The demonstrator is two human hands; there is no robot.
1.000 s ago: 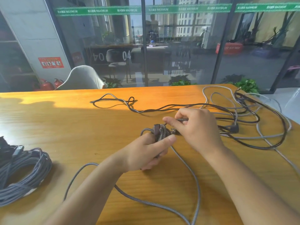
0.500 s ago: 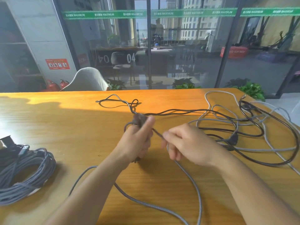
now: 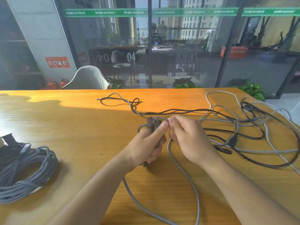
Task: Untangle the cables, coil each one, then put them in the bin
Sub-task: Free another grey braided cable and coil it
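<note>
- behind the surface stands a wall of dark-framed glass panels (image 3: 186,46) with a green printed band (image 3: 151,12) across the top; desks and chairs show through it.
- orange-brown wooden table (image 3: 73,127) fills the lower view, grain visible, with a patch of sunlight along its far edge.
- pale rounded chair back (image 3: 87,77) stands at the table's far side; two red fire extinguishers (image 3: 56,82) sit on the floor to its left, under a red wall notice (image 3: 57,62).
- green potted plants (image 3: 250,89) line the base of the glass.
- large coil of grey cable (image 3: 27,172) lies at the table's left edge, well apart from the hands.
- loose tangle of thin black cable (image 3: 178,110) and pale grey cable (image 3: 276,150) spreads over the right half of the table.
- left hand (image 3: 146,146) grips a small wound bundle of grey braided cable (image 3: 154,124), thumb pressed along it.
- right hand (image 3: 190,137) pinches the free braided strand just beside the bundle; the strand (image 3: 183,172) loops down across the near table.
- no bin can be identified in view.
</note>
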